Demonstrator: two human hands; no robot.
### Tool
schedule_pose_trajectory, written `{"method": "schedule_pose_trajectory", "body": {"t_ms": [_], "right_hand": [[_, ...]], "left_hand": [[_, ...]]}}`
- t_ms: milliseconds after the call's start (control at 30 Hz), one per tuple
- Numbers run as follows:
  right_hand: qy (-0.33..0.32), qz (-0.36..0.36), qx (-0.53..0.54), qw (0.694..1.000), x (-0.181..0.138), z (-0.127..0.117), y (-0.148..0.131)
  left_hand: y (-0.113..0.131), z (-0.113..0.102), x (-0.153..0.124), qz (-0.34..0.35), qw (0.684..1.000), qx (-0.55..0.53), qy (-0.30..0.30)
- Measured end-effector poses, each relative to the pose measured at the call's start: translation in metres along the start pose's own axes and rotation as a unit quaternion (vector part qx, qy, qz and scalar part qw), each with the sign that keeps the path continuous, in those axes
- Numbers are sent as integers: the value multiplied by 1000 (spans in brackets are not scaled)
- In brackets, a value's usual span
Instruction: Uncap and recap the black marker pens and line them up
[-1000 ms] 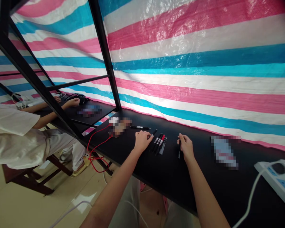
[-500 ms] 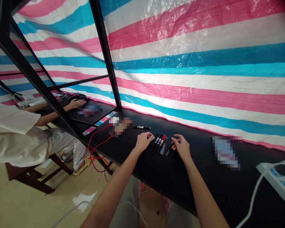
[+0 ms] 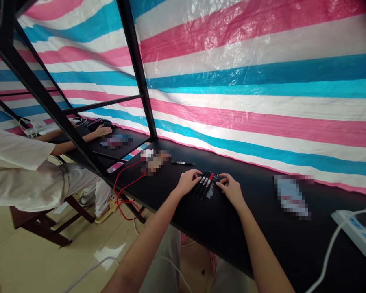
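Several black pens (image 3: pixel 203 184), one of them with a red part (image 3: pixel 211 176), lie side by side in a row on the black table. Slim clear pieces, perhaps pen refills (image 3: pixel 211 191), lie along the right side of this row. My left hand (image 3: pixel 188 181) presses against the row's left side with bent fingers. On the opposite side my right hand (image 3: pixel 231 189) has its thumb and fingers curled at the rightmost piece, so the row is held between both hands. Fingertips partly hide the outer pens. A single black pen (image 3: pixel 183 163) lies apart, behind my left hand.
A white power strip (image 3: pixel 355 232) with a cable sits at the right. Blurred items (image 3: pixel 291 197) lie nearer, and others (image 3: pixel 155 162) with red cables (image 3: pixel 118 179) at the left. Black frame posts (image 3: pixel 140 77) separate a co-worker's hand (image 3: pixel 103 130). Striped sheeting (image 3: pixel 256 114) hangs behind.
My right hand has moved left, bringing a slim piece up against the row. My left hand has shifted slightly right, and the row now lies closer together.
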State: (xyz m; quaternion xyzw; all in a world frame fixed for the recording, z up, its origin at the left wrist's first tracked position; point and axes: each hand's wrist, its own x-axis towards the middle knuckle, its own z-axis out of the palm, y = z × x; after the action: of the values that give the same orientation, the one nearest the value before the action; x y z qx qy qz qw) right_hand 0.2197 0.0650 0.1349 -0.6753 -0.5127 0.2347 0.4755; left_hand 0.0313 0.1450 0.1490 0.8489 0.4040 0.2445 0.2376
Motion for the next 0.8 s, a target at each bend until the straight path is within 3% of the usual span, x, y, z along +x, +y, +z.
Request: {"method": "schedule_pose_trajectory", "body": {"t_ms": [400,800], "right_hand": [[-4,-19,-133,991,-1,3,-4],[-54,-1,-106,993,2,-1,-3]], "left_hand": [[-2,0,1,10,1000,0,4],[0,1,2,-11,1000,1,-5]]}}
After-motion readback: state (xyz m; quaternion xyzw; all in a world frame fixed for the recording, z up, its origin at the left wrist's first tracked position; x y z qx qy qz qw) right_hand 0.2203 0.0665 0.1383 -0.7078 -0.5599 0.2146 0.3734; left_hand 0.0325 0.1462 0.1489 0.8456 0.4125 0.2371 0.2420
